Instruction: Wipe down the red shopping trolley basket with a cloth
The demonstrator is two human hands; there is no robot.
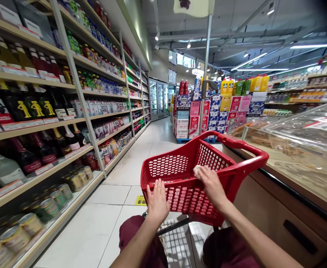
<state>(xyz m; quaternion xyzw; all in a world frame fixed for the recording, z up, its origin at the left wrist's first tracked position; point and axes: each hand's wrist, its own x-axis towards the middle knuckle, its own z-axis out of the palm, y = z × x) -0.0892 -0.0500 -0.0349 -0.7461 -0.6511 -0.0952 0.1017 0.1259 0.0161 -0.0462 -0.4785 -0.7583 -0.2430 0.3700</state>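
A red plastic shopping basket (177,169) sits tilted on a wire cart frame in front of me. My left hand (157,201) lies flat with fingers stretched against the basket's near wall. My right hand (212,185) rests on the basket's right rim, fingers pressed on a small pale cloth or wipe (196,170). The basket's red handle (245,147) arches over its far right side. Nothing shows inside the basket.
Shelves of wine bottles (37,108) and cans (48,206) run along the left. A glass-topped food counter (300,149) stands close on the right. Stacked drink boxes (208,111) and a grey pole (204,78) are ahead; a white tiled aisle (141,156) leads to fridges.
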